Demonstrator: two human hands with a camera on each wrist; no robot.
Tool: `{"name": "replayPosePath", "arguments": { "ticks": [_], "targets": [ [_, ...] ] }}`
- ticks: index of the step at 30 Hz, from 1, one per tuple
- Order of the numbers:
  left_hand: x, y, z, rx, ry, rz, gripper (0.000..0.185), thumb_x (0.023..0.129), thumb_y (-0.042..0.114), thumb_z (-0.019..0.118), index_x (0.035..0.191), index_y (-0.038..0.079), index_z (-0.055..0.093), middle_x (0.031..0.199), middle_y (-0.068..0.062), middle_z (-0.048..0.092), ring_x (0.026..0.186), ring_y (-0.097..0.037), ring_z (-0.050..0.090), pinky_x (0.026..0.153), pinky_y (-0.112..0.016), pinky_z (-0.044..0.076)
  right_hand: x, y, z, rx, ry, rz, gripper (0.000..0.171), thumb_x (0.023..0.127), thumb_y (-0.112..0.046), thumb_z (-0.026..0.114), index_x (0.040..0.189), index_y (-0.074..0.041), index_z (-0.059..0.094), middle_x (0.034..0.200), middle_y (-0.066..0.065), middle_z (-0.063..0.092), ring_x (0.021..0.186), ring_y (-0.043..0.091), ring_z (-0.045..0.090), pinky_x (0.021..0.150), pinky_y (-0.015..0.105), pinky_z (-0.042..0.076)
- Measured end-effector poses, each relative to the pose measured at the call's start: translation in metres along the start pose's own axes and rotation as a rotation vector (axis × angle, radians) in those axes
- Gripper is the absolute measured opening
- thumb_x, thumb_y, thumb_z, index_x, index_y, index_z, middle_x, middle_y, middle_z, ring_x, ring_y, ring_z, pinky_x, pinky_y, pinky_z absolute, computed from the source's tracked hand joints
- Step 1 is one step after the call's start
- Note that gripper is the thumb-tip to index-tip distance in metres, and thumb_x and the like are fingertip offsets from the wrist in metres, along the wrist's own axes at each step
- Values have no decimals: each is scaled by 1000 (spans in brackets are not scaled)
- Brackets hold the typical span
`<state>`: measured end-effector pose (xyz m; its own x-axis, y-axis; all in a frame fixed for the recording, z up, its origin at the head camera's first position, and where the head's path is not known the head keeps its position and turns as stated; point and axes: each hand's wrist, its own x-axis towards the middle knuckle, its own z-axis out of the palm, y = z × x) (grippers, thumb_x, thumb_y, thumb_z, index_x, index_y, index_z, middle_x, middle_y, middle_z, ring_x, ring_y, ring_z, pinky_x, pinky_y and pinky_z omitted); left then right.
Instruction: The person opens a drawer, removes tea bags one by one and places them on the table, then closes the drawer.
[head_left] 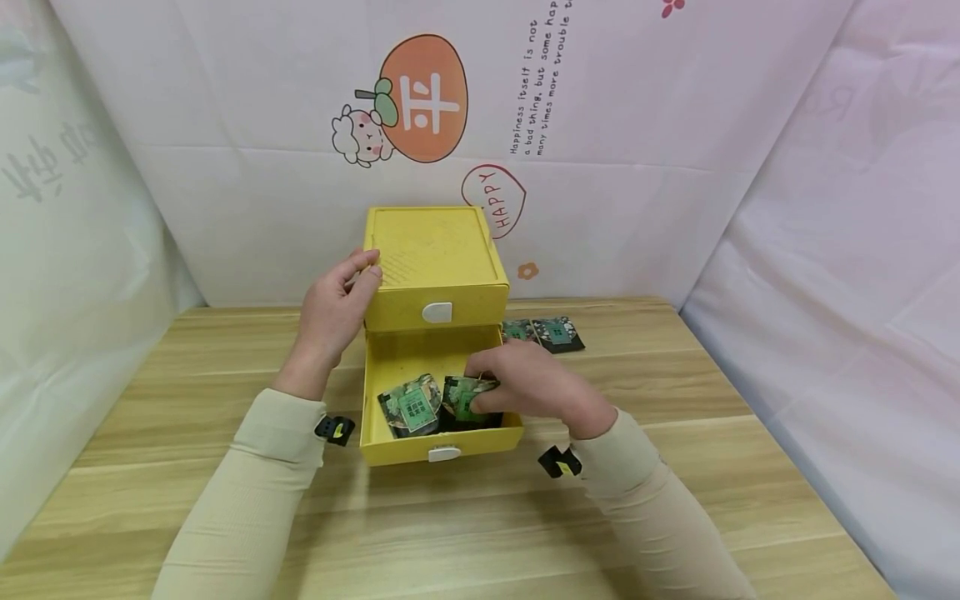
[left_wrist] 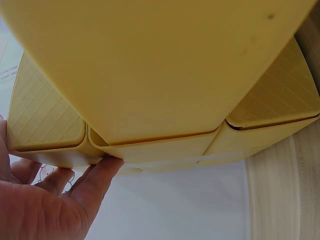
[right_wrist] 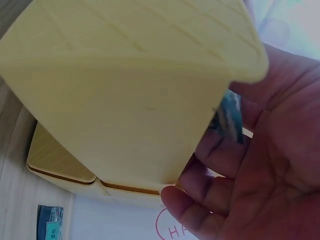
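Head view first: on the backdrop behind my hands I can read "HAPPY" (head_left: 495,202) in a red speech bubble, and a slanted line beginning "Happiness itself is not a bad thing"; the rest is cut off. An orange fruit drawing (head_left: 423,98) carries a white character. The packets have a green square label, but its print is too small for me to read.

My right hand (head_left: 536,390) sits inside the open lower drawer (head_left: 420,450) of the yellow drawer box (head_left: 431,262). Its fingers (head_left: 480,406) are curled narrow, pinching a dark packet (head_left: 463,398) by its edge. A second packet (head_left: 409,406) lies in the drawer just left of those fingers, leaning tilted and touching the held one. Two more packets (head_left: 546,332) lie flat on the table (head_left: 465,525) beyond the right hand, beside the box's right side.

My left hand (head_left: 335,310) rests against the box's upper left corner, fingers (head_left: 365,265) loosely bent with the tips on the top edge and the thumb on the side. The left wrist view shows a fingertip (left_wrist: 111,164) pressed along the box's rim, the others relaxed and holding nothing.

From the right wrist view, the yellow wall fills most of the picture, and a sliver of the packet (right_wrist: 229,117) shows between it and my palm.
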<state>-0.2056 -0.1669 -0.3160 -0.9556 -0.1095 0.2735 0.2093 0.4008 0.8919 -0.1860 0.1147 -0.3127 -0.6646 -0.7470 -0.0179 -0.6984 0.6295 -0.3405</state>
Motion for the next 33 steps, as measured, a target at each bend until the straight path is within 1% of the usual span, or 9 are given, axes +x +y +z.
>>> {"name": "replayPosePath", "arguments": {
  "ticks": [3, 8, 13, 17, 20, 24, 28, 33],
  "targets": [
    [0, 0, 0, -1, 2, 4, 56, 106, 52, 49, 153, 24, 56, 168, 6, 36, 145, -29, 50, 114, -51, 46, -1, 2, 0, 53, 13, 1, 15, 90, -23, 83, 92, -19, 69, 74, -10, 52, 69, 9, 48, 66, 27, 39],
    [1, -1, 1, -3, 9, 14, 56, 106, 52, 50, 153, 22, 57, 167, 5, 37, 144, -29, 51, 113, -50, 47, -3, 3, -2, 130, 38, 38, 12, 91, -24, 82, 97, -20, 73, 81, -10, 62, 73, 10, 53, 69, 28, 44],
    [1, -1, 1, -2, 8, 11, 56, 106, 52, 50, 153, 22, 56, 168, 5, 37, 143, -29, 51, 112, -50, 47, -4, 3, -2, 194, 87, 61, 10, 92, -24, 81, 99, -21, 75, 83, -12, 66, 77, 12, 56, 71, 30, 47],
    [0, -1, 1, -4, 5, 9, 56, 106, 52, 50, 153, 22, 56, 168, 4, 37, 143, -29, 51, 112, -50, 47, -6, 4, -3, 254, 144, 86, 9, 92, -23, 80, 100, -22, 76, 86, -12, 69, 82, 13, 59, 74, 31, 50],
    [0, -1, 1, -4, 2, 10, 57, 106, 52, 50, 153, 22, 56, 168, 4, 36, 144, -30, 51, 112, -51, 47, -8, 4, -5, 303, 193, 102, 9, 92, -23, 80, 99, -22, 76, 88, -11, 71, 82, 14, 61, 73, 32, 52],
    [0, -1, 0, -3, 1, 11, 57, 106, 53, 50, 153, 22, 56, 168, 5, 36, 144, -30, 51, 113, -51, 47, -11, 5, -9, 365, 268, 103, 8, 92, -22, 80, 98, -20, 76, 89, -8, 71, 79, 15, 62, 70, 31, 53],
    [0, -1, 1, -3, 0, 14, 57, 106, 53, 49, 153, 22, 56, 168, 5, 36, 144, -30, 51, 113, -51, 47, -14, 8, -13, 428, 344, 116, 8, 91, -23, 79, 98, -19, 76, 87, -4, 69, 73, 17, 60, 65, 30, 52],
    [0, -1, 1, -1, -2, 14, 58, 106, 53, 49, 154, 22, 55, 169, 4, 35, 144, -31, 50, 113, -51, 46, -18, 14, -17, 571, 409, 147, 14, 91, -20, 79, 103, -13, 76, 89, 4, 69, 72, 19, 60, 63, 28, 52]
  ]
}}
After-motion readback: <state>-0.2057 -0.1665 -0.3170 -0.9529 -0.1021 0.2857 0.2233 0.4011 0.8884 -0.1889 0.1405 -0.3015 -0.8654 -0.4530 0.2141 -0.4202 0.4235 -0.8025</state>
